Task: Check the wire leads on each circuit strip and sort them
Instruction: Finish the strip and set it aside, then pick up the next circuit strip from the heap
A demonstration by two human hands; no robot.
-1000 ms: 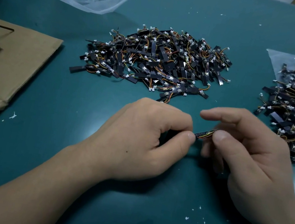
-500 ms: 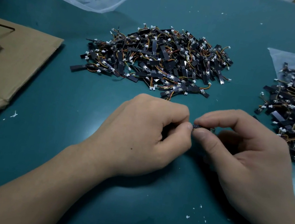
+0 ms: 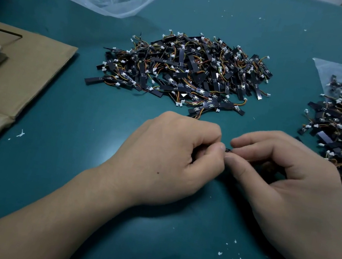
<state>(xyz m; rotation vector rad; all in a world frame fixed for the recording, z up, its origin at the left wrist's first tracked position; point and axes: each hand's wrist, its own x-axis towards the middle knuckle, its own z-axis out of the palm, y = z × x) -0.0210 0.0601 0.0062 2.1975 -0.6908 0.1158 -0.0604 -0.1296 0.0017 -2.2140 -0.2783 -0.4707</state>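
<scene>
Black and nearly hidden, the circuit strip (image 3: 227,149) is pinched between left hand (image 3: 166,162) and right hand (image 3: 287,182) fingertips. It looks featherlight; its thin leads probably fragile, so hold the board, not wires.

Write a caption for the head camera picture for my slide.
Left hand and right hand pinch one circuit strip together, near a pile of strips on the teal table.
</scene>
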